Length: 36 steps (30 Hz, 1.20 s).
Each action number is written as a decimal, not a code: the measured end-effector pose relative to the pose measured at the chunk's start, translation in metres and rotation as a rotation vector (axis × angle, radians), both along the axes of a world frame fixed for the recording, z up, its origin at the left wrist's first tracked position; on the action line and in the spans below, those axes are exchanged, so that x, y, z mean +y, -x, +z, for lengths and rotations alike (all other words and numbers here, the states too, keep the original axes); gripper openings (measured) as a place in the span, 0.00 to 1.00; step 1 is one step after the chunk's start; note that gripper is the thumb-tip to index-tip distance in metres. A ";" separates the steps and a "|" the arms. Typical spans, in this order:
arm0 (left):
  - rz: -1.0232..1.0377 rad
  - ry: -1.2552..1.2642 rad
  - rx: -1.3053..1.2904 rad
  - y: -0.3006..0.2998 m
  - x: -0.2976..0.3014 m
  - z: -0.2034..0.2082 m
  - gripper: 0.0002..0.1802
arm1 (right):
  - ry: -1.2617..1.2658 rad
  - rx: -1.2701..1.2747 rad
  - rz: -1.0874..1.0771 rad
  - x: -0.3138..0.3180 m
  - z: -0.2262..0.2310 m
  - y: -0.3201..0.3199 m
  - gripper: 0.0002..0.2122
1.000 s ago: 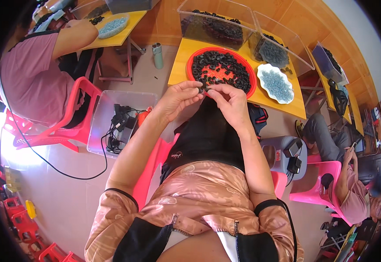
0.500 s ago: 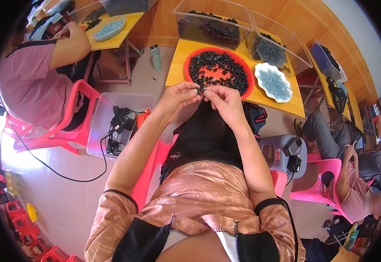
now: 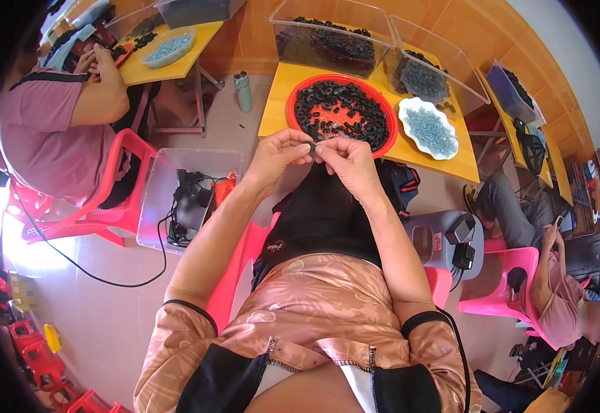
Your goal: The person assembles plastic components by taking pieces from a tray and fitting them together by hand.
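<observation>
My left hand (image 3: 281, 155) and my right hand (image 3: 346, 160) meet over my lap, just in front of the red tray's near rim. Thumb and forefinger of the left pinch a small black part (image 3: 311, 146), mostly covered by the fingertips. The right fingertips press together against that same part; whether they also hold something tiny is hidden. Many black ring-like parts (image 3: 375, 113) lie round the red tray (image 3: 394, 131), with some of its red bottom showing. Right of it, a white scalloped plate (image 3: 405, 104) carries a heap of small shiny bluish-silver pieces (image 3: 432, 132).
Clear bins (image 3: 327, 48) of black parts stand at the back of the yellow table (image 3: 277, 96). A floor bin (image 3: 152, 206) with cables and a green bottle (image 3: 243, 91) are left. Co-workers sit on pink chairs (image 3: 124, 172) at left and right; a grey container (image 3: 420, 241) stands beside me.
My fingertips have drawn closer together round the small black part. At the left, the co-worker's arm and hands have shifted, and a red tray edge shows there.
</observation>
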<state>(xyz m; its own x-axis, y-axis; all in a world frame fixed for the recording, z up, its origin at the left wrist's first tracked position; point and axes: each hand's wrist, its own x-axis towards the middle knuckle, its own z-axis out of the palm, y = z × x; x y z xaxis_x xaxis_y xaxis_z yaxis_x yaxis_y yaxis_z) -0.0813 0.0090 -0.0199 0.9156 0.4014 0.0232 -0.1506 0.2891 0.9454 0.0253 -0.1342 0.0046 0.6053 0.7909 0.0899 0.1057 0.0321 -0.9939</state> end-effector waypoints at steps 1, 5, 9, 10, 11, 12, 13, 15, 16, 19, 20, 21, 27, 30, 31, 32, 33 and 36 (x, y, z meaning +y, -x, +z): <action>-0.015 -0.028 0.004 -0.001 -0.001 0.000 0.10 | 0.000 -0.004 -0.008 -0.001 0.000 0.000 0.07; -0.069 -0.023 0.000 -0.002 -0.006 0.000 0.08 | 0.002 -0.006 -0.027 -0.001 -0.006 0.001 0.07; -0.048 -0.143 -0.033 0.003 -0.006 0.003 0.06 | -0.044 0.025 0.009 0.003 -0.006 0.005 0.07; -0.041 -0.183 -0.046 0.003 -0.006 0.004 0.06 | -0.100 0.085 0.036 0.004 -0.010 0.004 0.07; -0.021 -0.221 -0.054 0.005 -0.004 0.003 0.05 | -0.126 0.113 0.056 0.006 -0.008 0.007 0.06; -0.023 -0.219 -0.055 0.005 -0.008 0.008 0.04 | -0.151 0.116 0.068 0.004 -0.006 0.006 0.06; -0.045 -0.217 -0.069 0.003 -0.010 0.009 0.04 | -0.162 0.140 0.073 0.002 -0.006 0.004 0.06; -0.053 -0.206 -0.085 0.004 -0.012 0.012 0.04 | -0.159 0.160 0.111 -0.001 -0.003 0.002 0.05; -0.040 -0.191 -0.078 0.005 -0.015 0.016 0.03 | -0.165 0.140 0.106 -0.002 -0.001 0.003 0.05; -0.015 -0.238 -0.122 0.003 -0.018 0.013 0.02 | -0.176 0.104 0.086 -0.003 0.000 0.005 0.06; -0.015 -0.240 -0.125 0.003 -0.019 0.013 0.02 | -0.183 0.083 0.069 -0.001 0.001 0.007 0.06; 0.012 -0.250 -0.133 0.004 -0.020 0.013 0.02 | -0.189 0.063 0.052 -0.001 0.003 0.008 0.06; 0.014 -0.282 -0.116 0.006 -0.020 0.014 0.03 | -0.118 0.102 0.123 -0.009 0.011 0.002 0.06; -0.079 -0.173 -0.131 0.011 -0.024 0.022 0.03 | -0.069 0.252 0.248 -0.018 0.016 -0.011 0.04; -0.116 -0.157 -0.131 0.011 -0.025 0.024 0.04 | -0.078 0.291 0.258 -0.021 0.012 -0.014 0.04; -0.138 -0.145 -0.149 0.011 -0.025 0.024 0.05 | -0.084 0.333 0.273 -0.022 0.013 -0.013 0.04; -0.141 -0.162 -0.159 0.011 -0.024 0.026 0.05 | -0.081 0.361 0.274 -0.023 0.015 -0.012 0.04; -0.149 -0.204 -0.204 0.013 -0.020 0.025 0.05 | -0.070 0.325 0.262 -0.019 0.022 -0.009 0.04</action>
